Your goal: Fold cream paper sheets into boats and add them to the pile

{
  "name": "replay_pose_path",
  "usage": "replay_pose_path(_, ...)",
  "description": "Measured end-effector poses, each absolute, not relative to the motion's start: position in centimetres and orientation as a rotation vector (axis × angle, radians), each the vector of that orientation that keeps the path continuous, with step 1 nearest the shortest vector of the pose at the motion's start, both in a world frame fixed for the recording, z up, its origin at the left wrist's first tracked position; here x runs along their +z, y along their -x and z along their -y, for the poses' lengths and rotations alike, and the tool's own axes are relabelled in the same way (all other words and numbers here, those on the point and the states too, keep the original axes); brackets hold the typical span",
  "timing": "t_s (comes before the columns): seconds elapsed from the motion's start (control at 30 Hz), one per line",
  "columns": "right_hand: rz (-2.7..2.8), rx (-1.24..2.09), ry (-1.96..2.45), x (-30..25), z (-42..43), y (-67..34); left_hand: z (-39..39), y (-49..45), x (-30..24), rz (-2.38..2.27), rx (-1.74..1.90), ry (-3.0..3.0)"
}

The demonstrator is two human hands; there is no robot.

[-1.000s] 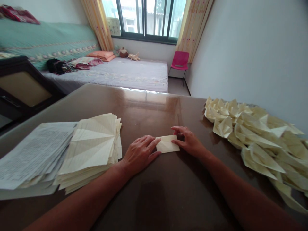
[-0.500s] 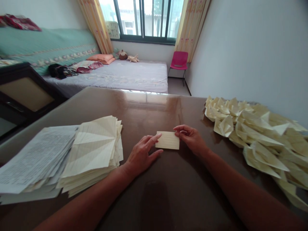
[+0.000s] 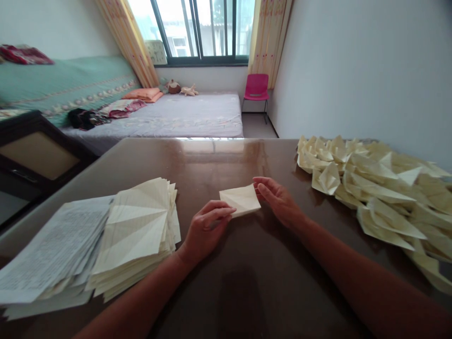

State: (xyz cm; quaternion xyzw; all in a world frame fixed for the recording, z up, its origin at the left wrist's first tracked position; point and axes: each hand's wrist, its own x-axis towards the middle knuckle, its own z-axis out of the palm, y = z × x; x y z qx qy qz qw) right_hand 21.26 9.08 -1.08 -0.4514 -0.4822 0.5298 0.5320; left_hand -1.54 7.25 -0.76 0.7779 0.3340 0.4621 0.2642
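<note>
A small folded piece of cream paper [image 3: 241, 199] is lifted slightly above the brown table [image 3: 226, 160], between both hands. My left hand [image 3: 204, 230] pinches its near left edge with curled fingers. On the other side, my right hand [image 3: 278, 201] holds the paper's right edge with thumb and fingertips. The paper is spread into a shallow pocket shape.
A fanned stack of creased cream sheets [image 3: 137, 226] lies at the left, with printed sheets [image 3: 49, 249] beside it. A heap of folded paper boats [image 3: 374, 188] covers the table's right side. Beyond the table are a bed [image 3: 169, 115] and a pink chair [image 3: 256, 87].
The folded paper lay flat as a rectangle under both hands. Now both hands have raised it off the table and pulled it open into a wider shape.
</note>
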Motion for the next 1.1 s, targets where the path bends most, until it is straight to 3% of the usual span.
replay_pose_path(0.13, 1.267, 1.377, 1.064, -0.9, -8.8, -21.0, -7.6, 1.6, -0.6, -0.976, 1.328, -1.925)
replay_pose_path(0.27, 1.480, 1.167, 1.202, -1.2, -8.7, -21.1, -8.1, 1.7, -0.9, -1.005, 1.239, -1.984)
replay_pose_path(0.5, 1.688, 0.974, 1.400, -1.8, -9.1, -21.6, -8.3, 2.4, -2.0, -0.952, 0.874, -2.542)
replay_pose_path(0.7, 1.742, 1.050, 1.351, -1.8, -9.1, -21.7, -7.8, 2.7, -1.0, -0.854, 0.729, -2.999)
replay_pose_path(0.8, 1.850, 0.784, 1.390, -1.5, -9.2, -22.1, -7.7, 2.5, -0.8, -0.795, 0.602, -3.049)
replay_pose_path(0.9, 2.002, 0.489, 1.305, -0.7, -9.0, -22.4, -7.8, 2.4, -1.0, -0.832, 0.540, -3.041)
replay_pose_path(1.1, 2.455, 0.526, 0.975, 0.6, -7.8, -21.6, -7.9, 2.2, -1.4, -0.907, 0.693, -2.891)
